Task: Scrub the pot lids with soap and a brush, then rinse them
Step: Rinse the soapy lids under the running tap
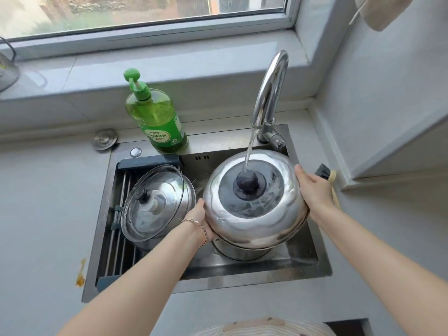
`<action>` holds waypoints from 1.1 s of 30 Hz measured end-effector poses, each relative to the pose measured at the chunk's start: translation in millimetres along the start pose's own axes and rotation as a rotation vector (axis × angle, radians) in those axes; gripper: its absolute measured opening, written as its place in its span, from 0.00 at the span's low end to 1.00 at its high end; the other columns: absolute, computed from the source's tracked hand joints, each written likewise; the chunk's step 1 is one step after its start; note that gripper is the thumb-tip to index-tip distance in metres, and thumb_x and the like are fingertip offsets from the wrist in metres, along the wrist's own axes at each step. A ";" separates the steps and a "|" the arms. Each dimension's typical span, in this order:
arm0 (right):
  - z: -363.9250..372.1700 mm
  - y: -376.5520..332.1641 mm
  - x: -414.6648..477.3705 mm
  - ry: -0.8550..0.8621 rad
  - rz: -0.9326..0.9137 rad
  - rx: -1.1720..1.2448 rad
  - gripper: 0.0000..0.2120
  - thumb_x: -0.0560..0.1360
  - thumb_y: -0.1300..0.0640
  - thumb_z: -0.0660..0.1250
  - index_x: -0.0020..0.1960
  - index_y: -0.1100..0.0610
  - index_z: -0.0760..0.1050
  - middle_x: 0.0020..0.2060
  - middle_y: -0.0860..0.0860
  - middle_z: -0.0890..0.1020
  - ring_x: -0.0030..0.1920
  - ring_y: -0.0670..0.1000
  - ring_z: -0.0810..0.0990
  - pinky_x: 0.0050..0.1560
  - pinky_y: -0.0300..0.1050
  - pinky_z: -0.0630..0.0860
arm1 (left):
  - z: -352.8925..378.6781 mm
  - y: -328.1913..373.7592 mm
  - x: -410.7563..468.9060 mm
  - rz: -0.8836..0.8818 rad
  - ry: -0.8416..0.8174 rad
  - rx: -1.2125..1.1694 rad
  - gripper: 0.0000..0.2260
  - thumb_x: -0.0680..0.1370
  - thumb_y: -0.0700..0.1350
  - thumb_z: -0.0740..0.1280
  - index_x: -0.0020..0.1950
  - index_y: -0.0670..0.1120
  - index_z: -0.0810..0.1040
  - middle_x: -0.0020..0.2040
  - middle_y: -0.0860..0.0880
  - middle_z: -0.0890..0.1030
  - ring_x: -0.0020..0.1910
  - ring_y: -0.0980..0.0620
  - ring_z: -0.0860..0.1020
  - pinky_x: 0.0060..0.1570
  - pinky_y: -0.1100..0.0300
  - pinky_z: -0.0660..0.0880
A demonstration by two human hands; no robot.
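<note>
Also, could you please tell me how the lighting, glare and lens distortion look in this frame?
Head view: soft daylight from the window; bright glare patches on the steel lid and faucet; the wide-angle lens bows the windowsill and sink edges; the outdoors through the glass is overexposed and blurry.

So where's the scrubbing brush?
In the head view, the brush lies on the counter right of the sink, just beyond the right hand holding the steel lid.
</note>
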State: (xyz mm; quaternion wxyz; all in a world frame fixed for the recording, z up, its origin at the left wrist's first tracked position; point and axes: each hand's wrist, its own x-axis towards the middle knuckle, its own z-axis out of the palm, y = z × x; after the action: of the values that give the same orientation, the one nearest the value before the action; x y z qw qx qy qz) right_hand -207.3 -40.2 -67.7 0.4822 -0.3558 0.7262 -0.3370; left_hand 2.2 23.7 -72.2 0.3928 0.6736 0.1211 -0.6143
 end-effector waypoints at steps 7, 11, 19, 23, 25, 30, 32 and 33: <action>23.9 -32.7 -20.4 -0.100 -0.487 -0.153 0.20 0.77 0.44 0.61 0.48 0.62 0.78 0.42 0.61 0.81 0.44 0.59 0.78 0.46 0.52 0.74 | -2.8 3.5 0.2 0.086 0.006 -0.113 0.24 0.78 0.63 0.55 0.66 0.48 0.69 0.56 0.42 0.78 0.53 0.44 0.79 0.54 0.52 0.76; 37.3 -22.5 -18.4 -0.048 -0.386 -0.275 0.15 0.80 0.45 0.53 0.51 0.55 0.71 0.41 0.49 0.77 0.45 0.52 0.74 0.45 0.46 0.67 | -29.1 17.7 -2.5 0.220 -0.116 -0.152 0.22 0.75 0.62 0.62 0.56 0.44 0.76 0.43 0.43 0.83 0.42 0.49 0.81 0.55 0.50 0.76; 88.8 16.2 -73.9 -0.287 -0.596 -0.842 0.34 0.77 0.40 0.39 0.77 0.58 0.45 0.76 0.54 0.44 0.76 0.50 0.40 0.74 0.47 0.38 | -34.8 24.1 -17.2 0.218 -0.074 -0.241 0.21 0.69 0.57 0.71 0.50 0.41 0.78 0.39 0.42 0.84 0.43 0.44 0.81 0.54 0.48 0.75; 96.3 8.4 -67.1 -0.373 -0.678 -0.914 0.35 0.77 0.38 0.38 0.76 0.59 0.40 0.76 0.53 0.41 0.75 0.48 0.39 0.73 0.42 0.36 | -43.9 23.2 -16.9 0.255 -0.102 -0.313 0.23 0.70 0.58 0.69 0.54 0.42 0.78 0.48 0.40 0.82 0.48 0.42 0.81 0.55 0.45 0.75; 93.8 -6.8 -36.9 -0.328 -0.457 -0.796 0.31 0.81 0.44 0.45 0.76 0.59 0.43 0.76 0.54 0.45 0.76 0.50 0.43 0.74 0.44 0.41 | -49.0 24.5 -17.4 0.281 -0.108 -0.305 0.19 0.71 0.58 0.68 0.49 0.43 0.80 0.43 0.42 0.83 0.39 0.46 0.83 0.52 0.46 0.77; 96.8 -4.2 -58.9 -0.321 -0.627 -0.880 0.32 0.78 0.43 0.39 0.76 0.60 0.43 0.76 0.53 0.45 0.76 0.49 0.41 0.72 0.43 0.36 | -47.6 27.1 -19.3 0.308 -0.115 -0.274 0.18 0.74 0.59 0.65 0.43 0.43 0.78 0.31 0.45 0.83 0.28 0.50 0.82 0.37 0.51 0.80; 90.7 0.7 -60.7 -0.361 -0.736 -0.868 0.31 0.78 0.44 0.40 0.76 0.58 0.43 0.76 0.51 0.45 0.76 0.47 0.41 0.72 0.41 0.35 | -45.0 26.9 -21.8 0.317 -0.133 -0.245 0.17 0.76 0.57 0.64 0.40 0.43 0.78 0.28 0.45 0.82 0.25 0.51 0.81 0.38 0.52 0.78; 88.9 0.7 -49.5 -0.364 -0.712 -0.833 0.28 0.80 0.46 0.43 0.77 0.58 0.45 0.76 0.51 0.47 0.76 0.47 0.43 0.74 0.42 0.38 | -43.8 26.9 -23.7 0.321 -0.151 -0.237 0.16 0.76 0.56 0.64 0.39 0.44 0.78 0.28 0.45 0.82 0.25 0.51 0.80 0.37 0.53 0.79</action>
State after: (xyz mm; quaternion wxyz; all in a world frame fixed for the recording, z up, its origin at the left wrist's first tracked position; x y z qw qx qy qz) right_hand -109.9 -11.2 -72.9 0.2755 -0.7905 0.5383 -0.0974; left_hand 46.6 43.1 -42.8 0.5700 0.5853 0.0541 -0.5741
